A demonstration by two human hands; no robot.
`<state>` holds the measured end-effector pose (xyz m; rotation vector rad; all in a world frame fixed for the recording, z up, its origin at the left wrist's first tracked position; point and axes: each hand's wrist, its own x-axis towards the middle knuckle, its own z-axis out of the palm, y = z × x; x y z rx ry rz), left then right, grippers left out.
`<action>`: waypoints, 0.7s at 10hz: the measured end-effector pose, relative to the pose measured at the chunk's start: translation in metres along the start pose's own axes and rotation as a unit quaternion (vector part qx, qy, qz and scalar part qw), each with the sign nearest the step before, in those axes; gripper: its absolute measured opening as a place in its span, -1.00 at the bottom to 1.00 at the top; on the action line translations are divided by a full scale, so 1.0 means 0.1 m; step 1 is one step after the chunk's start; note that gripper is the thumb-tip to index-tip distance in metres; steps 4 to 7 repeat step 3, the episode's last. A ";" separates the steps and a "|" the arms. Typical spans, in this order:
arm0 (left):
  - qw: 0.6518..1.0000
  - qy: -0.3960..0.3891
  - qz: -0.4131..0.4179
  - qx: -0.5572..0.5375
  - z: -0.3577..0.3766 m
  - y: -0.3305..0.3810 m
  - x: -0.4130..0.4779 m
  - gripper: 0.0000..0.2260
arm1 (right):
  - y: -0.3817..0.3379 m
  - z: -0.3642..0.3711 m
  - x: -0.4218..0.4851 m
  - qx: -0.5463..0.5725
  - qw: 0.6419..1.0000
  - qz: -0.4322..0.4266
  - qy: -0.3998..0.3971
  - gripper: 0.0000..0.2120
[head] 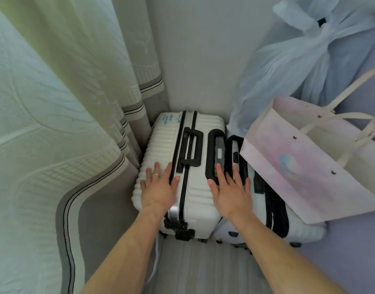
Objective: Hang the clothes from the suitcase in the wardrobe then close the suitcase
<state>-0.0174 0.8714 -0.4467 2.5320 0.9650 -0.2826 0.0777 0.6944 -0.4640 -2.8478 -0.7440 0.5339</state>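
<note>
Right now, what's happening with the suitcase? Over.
Left hand open on white suitcase. Right hand open by pull handle. Suitcase closed. Paper bag crowding right.

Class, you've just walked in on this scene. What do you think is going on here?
A person lays both hands flat, fingers straight, on top of a white ribbed hard-shell suitcase. The left hand rests on the shell beside the black seam, and the right hand lies partly over a black handle. The suitcase is closed and stands in a corner beside a pale curtain. A second white suitcase stands alongside it, under a pastel paper bag. No wardrobe is in view.
</note>
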 end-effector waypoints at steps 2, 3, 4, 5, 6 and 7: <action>1.000 0.014 -0.001 -0.018 0.25 0.00 -0.56 -0.50 | 0.04 -0.19 -0.38 0.024 0.995 -0.028 -0.092 -0.40; 0.999 -0.053 0.000 0.004 0.17 -0.07 -0.93 -0.42 | 0.14 -0.24 -0.72 -0.004 0.981 -0.029 -0.191 -0.51; 0.999 -0.053 0.000 0.004 0.17 -0.07 -0.93 -0.42 | 0.14 -0.24 -0.72 -0.004 0.981 -0.029 -0.191 -0.51; 0.999 -0.053 0.000 0.004 0.17 -0.07 -0.93 -0.42 | 0.14 -0.24 -0.72 -0.004 0.981 -0.029 -0.191 -0.51; 0.999 -0.053 0.000 0.004 0.17 -0.07 -0.93 -0.42 | 0.14 -0.24 -0.72 -0.004 0.981 -0.029 -0.191 -0.51; 0.999 -0.053 0.000 0.004 0.17 -0.07 -0.93 -0.42 | 0.14 -0.24 -0.72 -0.004 0.981 -0.029 -0.191 -0.51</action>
